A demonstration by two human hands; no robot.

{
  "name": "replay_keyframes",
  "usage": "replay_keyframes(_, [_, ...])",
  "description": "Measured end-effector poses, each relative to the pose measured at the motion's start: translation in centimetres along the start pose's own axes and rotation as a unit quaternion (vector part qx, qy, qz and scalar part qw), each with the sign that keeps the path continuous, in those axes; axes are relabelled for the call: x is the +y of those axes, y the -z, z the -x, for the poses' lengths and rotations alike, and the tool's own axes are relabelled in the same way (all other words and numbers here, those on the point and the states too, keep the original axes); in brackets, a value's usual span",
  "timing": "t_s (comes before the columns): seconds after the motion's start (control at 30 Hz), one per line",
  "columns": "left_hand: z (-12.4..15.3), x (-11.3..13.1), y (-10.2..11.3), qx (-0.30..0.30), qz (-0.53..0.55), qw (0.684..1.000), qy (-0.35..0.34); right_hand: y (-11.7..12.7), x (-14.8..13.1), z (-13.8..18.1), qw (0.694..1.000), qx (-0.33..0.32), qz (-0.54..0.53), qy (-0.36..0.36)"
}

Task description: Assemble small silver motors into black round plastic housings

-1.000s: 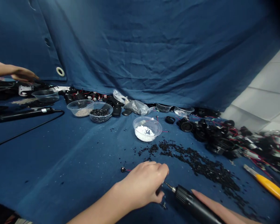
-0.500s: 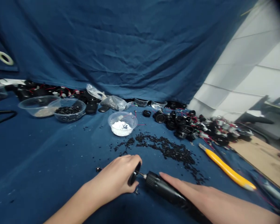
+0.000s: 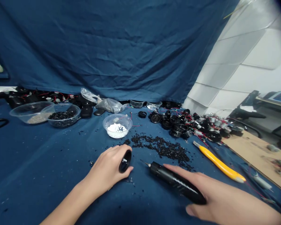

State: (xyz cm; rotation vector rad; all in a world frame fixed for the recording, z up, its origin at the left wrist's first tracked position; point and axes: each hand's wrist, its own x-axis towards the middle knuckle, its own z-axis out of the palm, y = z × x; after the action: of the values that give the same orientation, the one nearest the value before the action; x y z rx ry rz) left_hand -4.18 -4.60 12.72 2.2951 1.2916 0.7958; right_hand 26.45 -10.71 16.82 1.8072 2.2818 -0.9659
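My left hand [image 3: 109,170] is closed around a small round black plastic part [image 3: 125,161], held on edge just above the blue cloth. My right hand [image 3: 210,195] grips a black electric screwdriver [image 3: 174,182], forefinger laid along its barrel. The driver's metal tip [image 3: 145,163] points left at the part and stands a short gap away from it. A few tiny screws [image 3: 130,180] lie on the cloth under my left hand.
A scatter of small black bits [image 3: 164,147] lies beyond my hands, with a clear bowl of white pieces [image 3: 117,126] behind it. Two more clear bowls [image 3: 61,114] sit far left. A yellow knife [image 3: 219,162] and a heap of black parts with wires [image 3: 189,125] lie right.
The view has swung right and the hands sit higher in it. The driver tip, which touched the part half a second ago, has drawn back from it. The other person's hand is out of view.
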Motion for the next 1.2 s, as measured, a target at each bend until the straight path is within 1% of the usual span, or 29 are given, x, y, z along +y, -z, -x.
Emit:
replay_keyframes(0.07, [-0.1, 0.0, 0.9, 0.054, 0.008, 0.998, 0.011, 0.1, 0.4, -1.1, 1.000, 0.023, -0.005, -0.010])
replay_keyframes(0.13, [-0.4, 0.1, 2.6, 0.142, 0.078, 0.986, 0.043, 0.2, 0.9, -2.3, 0.998, 0.058, -0.010, 0.015])
replay_keyframes(0.17, [-0.6, 0.0, 3.7, 0.206, 0.150, 0.965, 0.066, 0.2, 1.1, -2.8, 0.997, 0.074, -0.009, 0.032])
replay_keyframes(0.2, [-0.9, 0.0, 5.0, 0.258, 0.251, 0.930, 0.079, 0.2, 1.4, -3.2, 0.995, 0.085, -0.007, 0.048])
replay_keyframes(0.23, [-1.3, -0.1, 6.3, 0.286, 0.317, 0.901, 0.075, 0.2, 1.6, -3.6, 0.994, 0.094, -0.004, 0.061])
replay_keyframes(0.27, [-1.6, -0.3, 7.5, 0.300, 0.361, 0.880, 0.065, 0.3, 1.6, -3.9, 0.992, 0.102, -0.001, 0.068])
replay_keyframes(0.33, [-2.2, -0.8, 9.5, 0.311, 0.461, 0.830, 0.051, 0.4, 1.2, -4.2, 0.990, 0.128, 0.005, 0.064])
replay_keyframes(0.37, [-2.4, -1.1, 10.0, 0.306, 0.495, 0.812, 0.052, 0.3, 0.7, -4.3, 0.986, 0.151, 0.008, 0.064])
replay_keyframes(0.4, [-2.5, -1.4, 10.0, 0.290, 0.543, 0.786, 0.058, 0.2, -0.2, -4.4, 0.981, 0.180, 0.005, 0.070])
replay_keyframes(0.43, [-2.6, -1.7, 9.7, 0.263, 0.593, 0.758, 0.073, 0.0, -1.3, -4.5, 0.974, 0.211, -0.007, 0.085])
replay_keyframes(0.5, [-2.5, -2.2, 8.1, 0.178, 0.681, 0.699, 0.126, -1.0, -4.1, -5.1, 0.950, 0.265, -0.075, 0.147])
replay_keyframes(0.53, [-2.4, -2.2, 6.9, 0.139, 0.694, 0.689, 0.156, -1.8, -5.6, -5.6, 0.931, 0.283, -0.134, 0.187])
replay_keyframes(0.6, [-2.0, -2.0, 4.2, 0.082, 0.688, 0.694, 0.195, -4.0, -8.4, -7.0, 0.873, 0.323, -0.274, 0.242])
replay_keyframes(0.63, [-1.8, -1.8, 3.0, 0.060, 0.682, 0.698, 0.209, -5.1, -9.5, -7.8, 0.831, 0.346, -0.350, 0.260])
replay_keyframes(0.67, [-1.6, -1.5, 1.9, 0.045, 0.677, 0.702, 0.214, -6.2, -10.4, -8.6, 0.793, 0.356, -0.416, 0.267])
replay_keyframes(0.7, [-1.4, -1.3, 0.9, 0.036, 0.673, 0.706, 0.216, -7.2, -11.0, -9.3, 0.767, 0.352, -0.466, 0.267])
replay_keyframes(0.73, [-1.1, -1.1, 0.1, 0.030, 0.668, 0.710, 0.222, -7.9, -11.3, -9.9, 0.749, 0.342, -0.507, 0.256])
replay_keyframes(0.77, [-0.9, -1.0, -0.4, 0.024, 0.664, 0.713, 0.225, -8.5, -11.4, -10.3, 0.740, 0.328, -0.536, 0.240])
replay_keyframes(0.83, [-0.5, -1.0, -1.1, 0.011, 0.663, 0.711, 0.233, -8.9, -11.2, -11.0, 0.738, 0.300, -0.570, 0.199])
replay_keyframes(0.9, [-0.4, -1.2, -1.3, -0.002, 0.674, 0.699, 0.240, -8.8, -10.8, -11.3, 0.737, 0.274, -0.596, 0.164])
replay_keyframes(0.97, [-0.4, -1.3, -1.3, -0.004, 0.688, 0.682, 0.248, -8.6, -10.6, -11.6, 0.728, 0.239, -0.627, 0.138])
replay_keyframes(1.03, [-0.4, -1.2, -1.0, 0.009, 0.690, 0.675, 0.261, -8.6, -10.6, -11.7, 0.717, 0.197, -0.658, 0.122])
replay_keyframes(1.1, [-0.4, -1.2, -0.8, 0.025, 0.683, 0.678, 0.271, -8.8, -10.8, -11.8, 0.707, 0.152, -0.681, 0.116])
replay_keyframes(1.2, [-0.3, -1.2, -0.6, 0.030, 0.678, 0.681, 0.275, -9.1, -10.8, -11.8, 0.704, 0.102, -0.693, 0.120])
